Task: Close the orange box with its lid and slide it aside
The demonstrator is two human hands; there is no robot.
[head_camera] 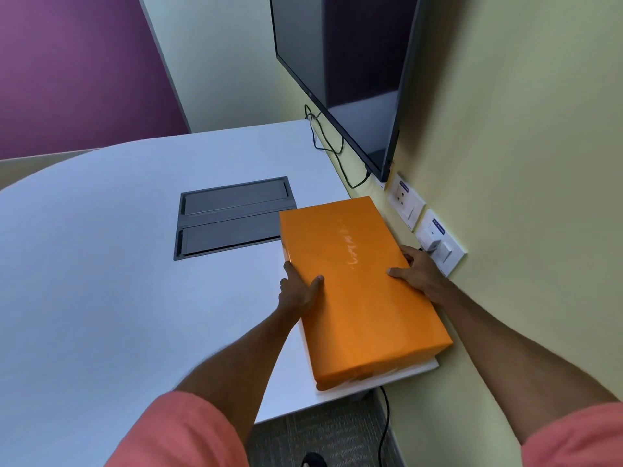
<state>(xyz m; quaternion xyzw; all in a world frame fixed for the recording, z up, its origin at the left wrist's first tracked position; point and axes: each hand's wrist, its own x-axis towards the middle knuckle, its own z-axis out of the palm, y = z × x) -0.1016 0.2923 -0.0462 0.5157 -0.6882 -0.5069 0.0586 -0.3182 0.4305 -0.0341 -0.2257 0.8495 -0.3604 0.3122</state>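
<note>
On the white surface, the left hand presses its fingers to the orange box, whose long axis runs away along the wall, while the right hand clasps its far side, lid apparently seated.

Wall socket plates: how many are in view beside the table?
2. One wall socket plate sits just below the monitor's lower corner; the other is nearer, beside the right hand. More may be hidden behind the orange box.
</note>
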